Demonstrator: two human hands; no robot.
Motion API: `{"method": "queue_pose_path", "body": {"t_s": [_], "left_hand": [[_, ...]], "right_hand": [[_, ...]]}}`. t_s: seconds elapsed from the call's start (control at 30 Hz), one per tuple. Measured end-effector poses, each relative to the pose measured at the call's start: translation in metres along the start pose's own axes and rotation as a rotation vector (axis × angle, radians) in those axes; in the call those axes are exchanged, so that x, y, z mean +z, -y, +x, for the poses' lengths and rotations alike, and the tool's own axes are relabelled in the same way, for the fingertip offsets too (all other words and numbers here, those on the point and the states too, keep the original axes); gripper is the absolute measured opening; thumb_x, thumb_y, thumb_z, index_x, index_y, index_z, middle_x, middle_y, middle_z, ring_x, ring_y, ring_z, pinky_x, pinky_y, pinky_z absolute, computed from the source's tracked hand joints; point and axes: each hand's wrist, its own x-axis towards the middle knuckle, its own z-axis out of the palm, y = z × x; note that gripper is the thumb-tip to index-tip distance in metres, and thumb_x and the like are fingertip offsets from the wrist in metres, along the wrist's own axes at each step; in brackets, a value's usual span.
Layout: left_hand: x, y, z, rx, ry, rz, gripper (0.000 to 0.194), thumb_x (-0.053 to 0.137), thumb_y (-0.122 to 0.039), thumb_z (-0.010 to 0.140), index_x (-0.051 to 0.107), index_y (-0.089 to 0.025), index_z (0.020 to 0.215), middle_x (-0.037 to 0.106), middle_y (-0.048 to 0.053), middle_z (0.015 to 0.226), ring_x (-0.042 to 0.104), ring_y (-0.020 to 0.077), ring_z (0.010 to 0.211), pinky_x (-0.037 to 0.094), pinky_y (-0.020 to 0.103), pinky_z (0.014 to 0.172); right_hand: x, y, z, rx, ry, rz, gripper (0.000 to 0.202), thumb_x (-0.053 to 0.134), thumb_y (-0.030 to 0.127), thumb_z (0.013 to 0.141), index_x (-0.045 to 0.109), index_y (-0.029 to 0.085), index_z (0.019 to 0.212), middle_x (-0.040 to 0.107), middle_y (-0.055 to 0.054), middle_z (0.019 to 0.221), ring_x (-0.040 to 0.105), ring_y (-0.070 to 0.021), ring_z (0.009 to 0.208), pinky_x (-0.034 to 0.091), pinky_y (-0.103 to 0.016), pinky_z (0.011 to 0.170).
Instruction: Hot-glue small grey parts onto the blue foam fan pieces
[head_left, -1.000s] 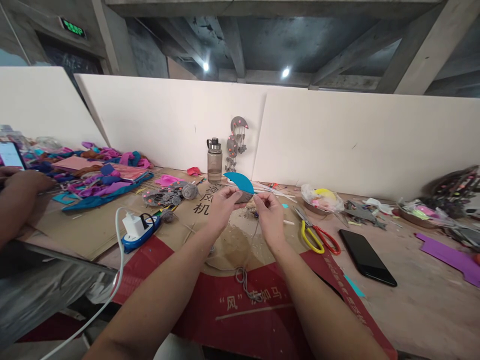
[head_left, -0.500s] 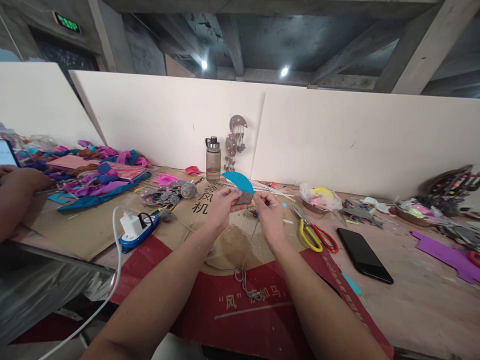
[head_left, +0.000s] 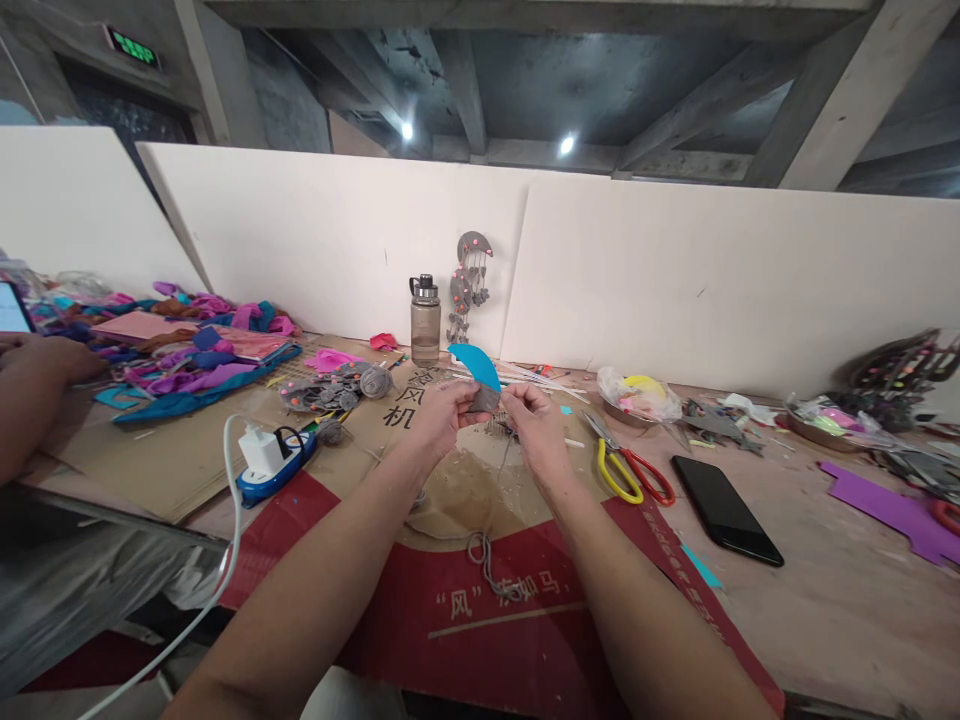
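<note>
A curved blue piece (head_left: 478, 366), its lower part covered in grey yarn (head_left: 487, 400), is held up over the cardboard. My left hand (head_left: 441, 418) pinches this piece from the left, thumb in front. At its right edge my right hand (head_left: 537, 428) is closed, with fingertips pressed together on the grey yarn. A strand hangs below that hand, and a loose tangle of yarn (head_left: 486, 565) lies on the red part of the cardboard (head_left: 390, 600). Scissors (head_left: 626, 462) with one yellow and one red handle rest right of my right hand.
A bottle (head_left: 425, 325) stands behind my hands beside a grey moon-shaped hanging (head_left: 470, 275). A phone (head_left: 726, 508) lies at right. On the left are a power strip (head_left: 277, 470), fabric scraps (head_left: 202, 350) and another person's arm (head_left: 30, 400). White boards (head_left: 337, 235) border the table's back.
The blue piece has tilted more steeply, its right side dropping slightly. Both hands have shifted a little with it, the right one staying close to its edge.
</note>
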Motion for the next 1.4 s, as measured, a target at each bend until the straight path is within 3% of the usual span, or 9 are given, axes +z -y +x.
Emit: {"method": "queue_pose_path", "body": {"t_s": [0.2,0.67,0.97,1.27,1.4], "left_hand": [[0.0,0.0,0.001,-0.037,0.01,-0.03,0.011,0.063,-0.018,0.069,0.064,-0.01,0.076,0.069,0.008,0.074,0.065,0.0143,0.063,0.053,0.024,0.055],[0.002,-0.001,0.0,0.018,0.045,-0.056,0.012,0.067,-0.02,0.07,0.064,-0.012,0.078,0.069,0.007,0.081,0.064,0.0137,0.067,0.057,0.027,0.059],[-0.007,0.001,0.008,-0.084,0.089,-0.127,0.013,0.067,-0.018,0.073,0.066,-0.012,0.083,0.069,0.006,0.082,0.063,0.0105,0.066,0.055,0.022,0.06],[0.008,0.016,0.0,0.152,-0.038,0.091,0.021,0.073,-0.027,0.067,0.06,-0.012,0.072,0.06,0.002,0.071,0.056,0.0091,0.061,0.054,0.025,0.059],[0.017,0.016,-0.008,0.206,0.039,0.187,0.017,0.068,-0.018,0.065,0.062,-0.014,0.081,0.063,0.004,0.083,0.059,0.014,0.076,0.056,0.03,0.064]], "right_hand": [[0.0,-0.003,0.0,-0.002,0.004,0.026,0.023,0.062,0.043,0.072,0.058,0.02,0.072,0.051,0.004,0.061,0.036,-0.0094,0.052,0.028,-0.024,0.049],[-0.001,-0.01,0.001,0.008,-0.046,0.12,0.022,0.062,0.042,0.074,0.058,0.02,0.077,0.042,0.006,0.06,0.029,-0.0081,0.05,0.023,-0.023,0.048],[0.003,-0.007,0.0,0.034,-0.016,0.175,0.022,0.062,0.042,0.074,0.056,0.02,0.075,0.044,0.006,0.06,0.031,-0.008,0.05,0.026,-0.023,0.049],[0.008,-0.009,-0.003,0.087,-0.123,0.103,0.023,0.062,0.04,0.071,0.056,0.019,0.073,0.046,0.006,0.062,0.034,-0.0076,0.052,0.031,-0.022,0.049],[0.009,-0.008,-0.007,0.056,-0.153,0.078,0.022,0.061,0.04,0.072,0.058,0.019,0.076,0.051,0.003,0.067,0.043,-0.0101,0.058,0.04,-0.023,0.053]]}}
